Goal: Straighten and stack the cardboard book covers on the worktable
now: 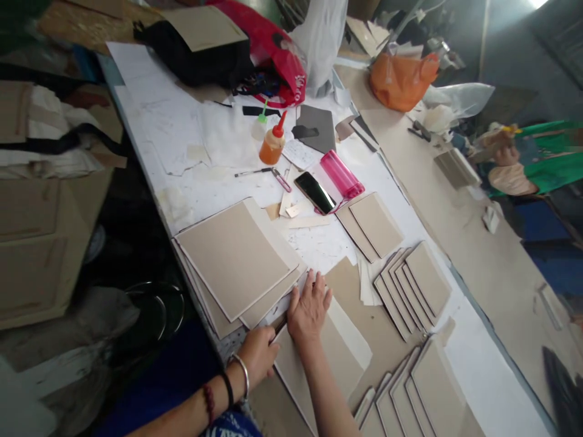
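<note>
My right hand [310, 309] lies flat with its fingers spread on the upper edge of a beige board panel [337, 346] that has a paler strip along one side. Beside it, at the panel's left corner, my left hand [257, 355] is closed, with a bracelet and bands on the wrist. A dark narrow thing shows by its fingers, too hidden to name. Just beyond both hands lies a stack of larger beige panels [237, 258], slightly fanned out.
Overlapping beige panels [428, 279] lie to the right. Farther back are a phone [315, 192], a pink case [341, 174], a pen [252, 172] and a glue bottle [272, 145]. Bags [403, 79] stand beyond. A co-worker's hand [506, 155] holds something at the far right.
</note>
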`<action>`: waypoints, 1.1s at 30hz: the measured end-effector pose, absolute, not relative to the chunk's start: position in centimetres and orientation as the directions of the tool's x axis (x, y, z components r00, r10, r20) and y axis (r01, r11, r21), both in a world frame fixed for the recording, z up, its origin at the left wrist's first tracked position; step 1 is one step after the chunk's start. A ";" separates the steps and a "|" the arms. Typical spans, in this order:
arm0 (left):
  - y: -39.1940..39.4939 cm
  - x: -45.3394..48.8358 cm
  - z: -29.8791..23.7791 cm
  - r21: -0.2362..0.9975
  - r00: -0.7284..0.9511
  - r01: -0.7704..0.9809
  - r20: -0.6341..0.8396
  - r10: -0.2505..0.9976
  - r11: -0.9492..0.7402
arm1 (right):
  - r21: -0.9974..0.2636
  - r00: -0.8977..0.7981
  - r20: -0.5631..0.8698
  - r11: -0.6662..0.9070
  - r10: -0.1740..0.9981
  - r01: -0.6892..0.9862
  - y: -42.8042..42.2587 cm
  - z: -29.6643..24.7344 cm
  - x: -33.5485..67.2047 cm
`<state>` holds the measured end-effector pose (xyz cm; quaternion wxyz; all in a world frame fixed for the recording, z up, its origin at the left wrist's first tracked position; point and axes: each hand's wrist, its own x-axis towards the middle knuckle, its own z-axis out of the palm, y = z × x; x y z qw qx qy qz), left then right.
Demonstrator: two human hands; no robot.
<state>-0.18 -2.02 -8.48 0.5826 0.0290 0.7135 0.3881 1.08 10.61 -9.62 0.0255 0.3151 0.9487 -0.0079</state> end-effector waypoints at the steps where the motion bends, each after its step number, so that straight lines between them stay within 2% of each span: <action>1: -2.0 -0.1 -8.5 0.586 -0.315 -0.407 -0.810 0.495 0.700 | -0.013 -0.805 -0.049 0.805 0.591 0.593 10.3 -9.8 1.1; 4: -2.2 -0.1 -8.3 0.586 -0.297 -0.394 -0.810 0.505 0.709 | -0.100 -0.799 0.023 0.797 0.600 0.596 10.3 -10.3 1.7; 9: -2.3 -0.6 -7.5 0.650 -0.289 -0.318 -0.759 0.583 0.690 | -0.294 -0.658 0.271 0.712 0.702 0.638 11.9 -8.8 7.1; 14: -0.9 -1.8 -7.1 0.764 -0.358 -0.272 -0.645 0.676 0.585 | -0.308 -0.453 0.303 0.536 0.838 0.786 11.9 -7.9 17.0; 16: -0.1 -2.1 -6.9 0.775 -0.303 -0.251 -0.632 0.714 0.580 | -0.335 -0.330 0.243 0.398 0.912 0.854 11.2 -8.2 20.2; 19: 0.4 -2.3 -5.9 0.787 -0.174 -0.308 -0.598 0.782 0.534 | -0.449 -0.140 0.041 0.143 0.989 0.882 10.0 -8.5 22.8; 22: 0.1 -2.8 -4.3 0.710 -0.052 -0.521 -0.581 0.812 0.474 | -0.603 -0.037 -0.192 -0.088 0.981 0.793 9.1 -7.8 23.3; 25: -0.8 -3.3 -2.9 0.629 0.003 -0.622 -0.594 0.805 0.466 | -0.722 -0.055 -0.395 -0.273 0.917 0.636 8.6 -6.2 22.8; 30: -2.3 -3.4 -1.8 0.573 -0.024 -0.705 -0.608 0.794 0.418 | -0.809 -0.084 -0.334 -0.239 0.939 0.537 8.3 -4.0 22.0; 33: -3.3 -3.1 -1.9 0.565 -0.065 -0.745 -0.591 0.804 0.355 | -0.809 -0.169 -0.413 -0.275 0.895 0.520 8.6 -4.1 21.6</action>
